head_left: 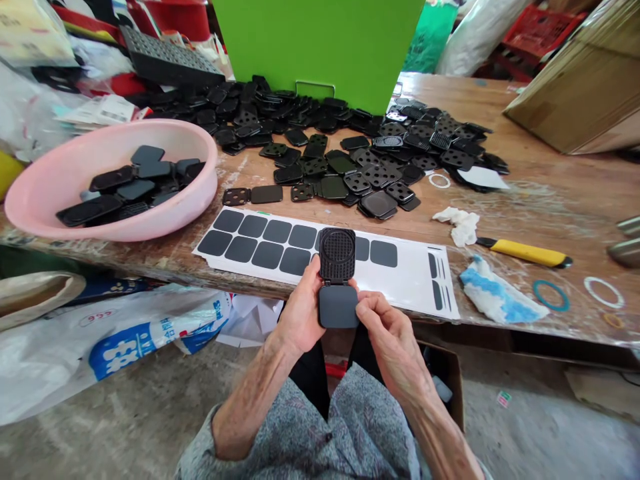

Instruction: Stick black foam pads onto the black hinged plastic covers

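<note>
The left hand (300, 317) is gripping a hinged black plastic piece (338, 257) and the right hand (393, 340) is pinching its lower flap (338, 307), just in front of a white sheet of black pads (410, 287).

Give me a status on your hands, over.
Left hand gripping black hinged plastic piece, held upright. Right hand at its square flap. White sheet of black pads just ahead, not touching.

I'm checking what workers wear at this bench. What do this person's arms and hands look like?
The left hand and right hand are bare: no gloves, and no rings or watch show. The forearms are uncovered down to a mottled grey patterned fabric sleeve.
</note>
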`<action>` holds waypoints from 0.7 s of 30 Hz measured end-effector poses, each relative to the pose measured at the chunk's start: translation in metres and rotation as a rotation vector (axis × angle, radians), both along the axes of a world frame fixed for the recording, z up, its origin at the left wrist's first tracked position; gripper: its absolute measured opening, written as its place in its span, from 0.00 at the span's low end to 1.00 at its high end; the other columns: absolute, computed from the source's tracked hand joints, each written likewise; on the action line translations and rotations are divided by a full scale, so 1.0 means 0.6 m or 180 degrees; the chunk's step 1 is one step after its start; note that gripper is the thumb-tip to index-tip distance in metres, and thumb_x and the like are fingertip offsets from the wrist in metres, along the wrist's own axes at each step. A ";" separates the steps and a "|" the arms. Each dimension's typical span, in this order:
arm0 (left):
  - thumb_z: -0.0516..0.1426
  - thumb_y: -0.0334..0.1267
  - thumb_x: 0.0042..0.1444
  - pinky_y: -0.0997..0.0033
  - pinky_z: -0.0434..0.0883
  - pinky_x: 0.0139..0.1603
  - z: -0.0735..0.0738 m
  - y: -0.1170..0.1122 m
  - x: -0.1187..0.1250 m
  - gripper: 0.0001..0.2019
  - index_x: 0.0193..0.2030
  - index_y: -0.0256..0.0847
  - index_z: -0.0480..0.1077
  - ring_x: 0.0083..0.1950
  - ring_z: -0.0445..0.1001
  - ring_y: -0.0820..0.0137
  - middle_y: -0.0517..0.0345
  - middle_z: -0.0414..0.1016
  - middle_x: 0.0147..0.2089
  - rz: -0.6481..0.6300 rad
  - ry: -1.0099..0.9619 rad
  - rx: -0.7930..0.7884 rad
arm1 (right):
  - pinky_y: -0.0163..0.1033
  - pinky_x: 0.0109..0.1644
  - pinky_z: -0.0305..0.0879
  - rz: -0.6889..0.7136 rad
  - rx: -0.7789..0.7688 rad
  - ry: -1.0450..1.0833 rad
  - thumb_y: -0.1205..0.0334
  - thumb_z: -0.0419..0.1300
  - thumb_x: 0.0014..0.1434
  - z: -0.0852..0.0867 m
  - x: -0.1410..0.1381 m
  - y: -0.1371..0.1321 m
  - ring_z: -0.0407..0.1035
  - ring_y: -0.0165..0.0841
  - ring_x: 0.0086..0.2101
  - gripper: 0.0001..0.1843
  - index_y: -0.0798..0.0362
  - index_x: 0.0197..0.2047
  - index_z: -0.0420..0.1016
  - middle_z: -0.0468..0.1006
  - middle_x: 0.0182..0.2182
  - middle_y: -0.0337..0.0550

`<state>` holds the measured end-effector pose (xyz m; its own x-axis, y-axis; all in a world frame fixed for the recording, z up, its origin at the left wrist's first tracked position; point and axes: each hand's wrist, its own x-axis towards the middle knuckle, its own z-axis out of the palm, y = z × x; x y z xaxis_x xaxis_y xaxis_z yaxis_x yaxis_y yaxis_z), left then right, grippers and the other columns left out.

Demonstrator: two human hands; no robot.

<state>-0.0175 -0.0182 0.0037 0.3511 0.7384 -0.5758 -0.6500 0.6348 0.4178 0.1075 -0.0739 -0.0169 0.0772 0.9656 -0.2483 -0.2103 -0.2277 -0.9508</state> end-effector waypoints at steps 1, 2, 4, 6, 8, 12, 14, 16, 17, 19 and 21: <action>0.45 0.50 0.65 0.72 0.74 0.32 0.001 0.000 0.000 0.25 0.37 0.32 0.75 0.28 0.76 0.69 0.50 0.77 0.29 -0.0018 -0.0012 0.0024 | 0.39 0.50 0.58 -0.0007 0.0003 -0.0016 0.52 0.63 0.55 0.000 0.000 0.000 0.62 0.33 0.38 0.14 0.51 0.25 0.68 0.67 0.36 0.40; 0.45 0.51 0.65 0.72 0.73 0.31 0.002 0.000 0.000 0.25 0.37 0.33 0.75 0.28 0.75 0.69 0.50 0.77 0.29 -0.0039 -0.0025 0.0051 | 0.39 0.50 0.59 -0.0017 0.0007 -0.0036 0.52 0.63 0.54 0.001 -0.001 0.001 0.62 0.33 0.38 0.14 0.51 0.25 0.68 0.67 0.36 0.40; 0.44 0.51 0.65 0.72 0.73 0.30 0.003 0.000 0.000 0.26 0.35 0.33 0.74 0.28 0.75 0.69 0.49 0.77 0.30 -0.0083 -0.0044 0.0099 | 0.39 0.49 0.59 -0.0031 0.0023 -0.0099 0.52 0.62 0.54 0.002 -0.001 0.002 0.63 0.33 0.37 0.14 0.51 0.25 0.67 0.67 0.36 0.40; 0.44 0.51 0.65 0.72 0.73 0.30 0.003 0.000 0.000 0.25 0.34 0.33 0.74 0.28 0.75 0.69 0.50 0.76 0.29 -0.0081 -0.0027 0.0122 | 0.39 0.49 0.60 -0.0044 0.0031 -0.0162 0.51 0.62 0.54 0.002 -0.002 0.003 0.63 0.33 0.37 0.15 0.51 0.25 0.67 0.68 0.35 0.40; 0.45 0.50 0.65 0.73 0.73 0.30 0.001 0.000 0.000 0.25 0.35 0.33 0.75 0.28 0.75 0.70 0.51 0.76 0.29 -0.0043 0.0009 0.0111 | 0.40 0.49 0.60 -0.0060 0.0040 -0.0216 0.51 0.62 0.54 0.001 -0.002 0.004 0.64 0.33 0.37 0.14 0.51 0.25 0.67 0.68 0.36 0.41; 0.46 0.50 0.65 0.73 0.74 0.32 -0.005 0.000 0.000 0.23 0.38 0.34 0.75 0.29 0.75 0.69 0.52 0.76 0.29 -0.0006 0.0013 0.0113 | 0.40 0.49 0.60 -0.0076 0.0100 -0.0293 0.52 0.62 0.54 -0.003 -0.003 0.006 0.65 0.34 0.39 0.14 0.51 0.25 0.67 0.69 0.38 0.42; 0.46 0.50 0.65 0.73 0.74 0.33 -0.006 0.001 0.001 0.23 0.38 0.34 0.75 0.30 0.76 0.69 0.52 0.77 0.29 -0.0009 -0.0003 0.0137 | 0.40 0.49 0.61 -0.0077 0.0122 -0.0323 0.52 0.62 0.55 -0.004 -0.003 0.006 0.65 0.34 0.39 0.14 0.51 0.25 0.67 0.70 0.39 0.43; 0.46 0.50 0.65 0.74 0.73 0.32 -0.007 0.002 0.001 0.23 0.37 0.34 0.75 0.30 0.76 0.69 0.52 0.77 0.29 -0.0010 -0.0014 0.0167 | 0.40 0.48 0.61 -0.0076 0.0133 -0.0348 0.52 0.61 0.55 -0.005 -0.004 0.006 0.66 0.34 0.40 0.14 0.51 0.26 0.68 0.70 0.39 0.43; 0.46 0.50 0.65 0.74 0.73 0.32 -0.006 0.002 0.001 0.23 0.36 0.34 0.75 0.30 0.76 0.69 0.52 0.77 0.29 -0.0006 -0.0020 0.0183 | 0.39 0.48 0.61 -0.0076 0.0137 -0.0358 0.52 0.61 0.55 -0.005 -0.004 0.006 0.66 0.34 0.40 0.14 0.51 0.26 0.68 0.70 0.39 0.43; 0.46 0.50 0.65 0.74 0.73 0.31 -0.006 0.002 0.001 0.23 0.36 0.34 0.75 0.30 0.76 0.69 0.51 0.77 0.30 0.0001 -0.0035 0.0210 | 0.39 0.47 0.61 -0.0071 0.0137 -0.0376 0.52 0.61 0.55 -0.006 -0.005 0.006 0.66 0.34 0.40 0.14 0.51 0.26 0.67 0.70 0.39 0.43; 0.45 0.50 0.65 0.74 0.73 0.31 -0.006 0.003 0.000 0.24 0.36 0.34 0.74 0.30 0.76 0.69 0.51 0.77 0.30 0.0002 -0.0044 0.0216 | 0.39 0.46 0.61 -0.0081 0.0142 -0.0397 0.52 0.61 0.55 -0.007 -0.005 0.006 0.65 0.34 0.40 0.14 0.52 0.26 0.67 0.69 0.39 0.42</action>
